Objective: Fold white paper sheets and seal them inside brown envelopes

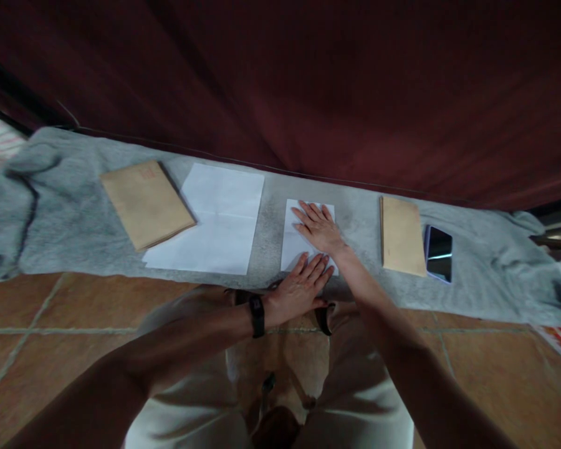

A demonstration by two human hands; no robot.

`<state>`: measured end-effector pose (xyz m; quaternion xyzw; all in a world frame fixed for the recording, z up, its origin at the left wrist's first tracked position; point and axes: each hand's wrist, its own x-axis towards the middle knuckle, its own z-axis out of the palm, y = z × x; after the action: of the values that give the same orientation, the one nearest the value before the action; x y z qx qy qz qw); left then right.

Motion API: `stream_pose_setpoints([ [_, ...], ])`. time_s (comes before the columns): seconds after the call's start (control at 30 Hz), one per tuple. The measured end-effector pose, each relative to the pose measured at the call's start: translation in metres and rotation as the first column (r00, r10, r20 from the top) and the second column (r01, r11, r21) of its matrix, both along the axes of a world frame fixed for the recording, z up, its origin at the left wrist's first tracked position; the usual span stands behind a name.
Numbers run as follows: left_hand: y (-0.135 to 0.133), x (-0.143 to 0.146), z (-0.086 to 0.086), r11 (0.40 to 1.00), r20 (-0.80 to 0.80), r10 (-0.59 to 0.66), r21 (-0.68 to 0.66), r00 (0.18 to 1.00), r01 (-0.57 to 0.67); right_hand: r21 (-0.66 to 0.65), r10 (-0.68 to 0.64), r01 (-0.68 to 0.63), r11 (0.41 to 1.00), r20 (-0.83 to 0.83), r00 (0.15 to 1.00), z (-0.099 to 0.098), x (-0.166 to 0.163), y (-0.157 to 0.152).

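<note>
A folded white sheet of paper lies in front of me on a grey cloth. My right hand rests on its upper part, palm down with fingers spread. Across the near edge of the paper lies my left hand, also flat, its fingers stretched out to the right and a black band on the wrist. Neither hand grips anything. Parts of the paper are hidden under both hands.
Larger white sheets lie to the left, partly under a stack of brown envelopes. On the right are more brown envelopes beside a phone. The grey cloth covers a narrow surface, with a dark red curtain behind.
</note>
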<state>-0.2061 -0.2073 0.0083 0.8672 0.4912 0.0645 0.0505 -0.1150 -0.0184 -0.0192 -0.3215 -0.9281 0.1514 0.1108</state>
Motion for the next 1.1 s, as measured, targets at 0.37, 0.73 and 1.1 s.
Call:
stream_pose_setpoints([
  [0.37, 0.003, -0.008, -0.013, 0.998, 0.157, -0.009, 0.070, 0.988, -0.002, 0.105, -0.034, 0.029, 0.994, 0.049, 0.998, 0.016, -0.005, -0.008],
  [0.73, 0.046, -0.067, 0.004, 0.602, 0.692, 0.717, -0.674, -0.080, -0.429, 0.172, -0.105, 0.089, 0.981, 0.090, 0.990, 0.010, 0.030, -0.084],
  [1.1, 0.077, -0.067, 0.014, 0.579, 0.633, 0.770, -0.747, -0.085, -0.327, 0.120, -0.132, 0.132, 0.984, -0.012, 0.991, 0.008, 0.029, -0.088],
])
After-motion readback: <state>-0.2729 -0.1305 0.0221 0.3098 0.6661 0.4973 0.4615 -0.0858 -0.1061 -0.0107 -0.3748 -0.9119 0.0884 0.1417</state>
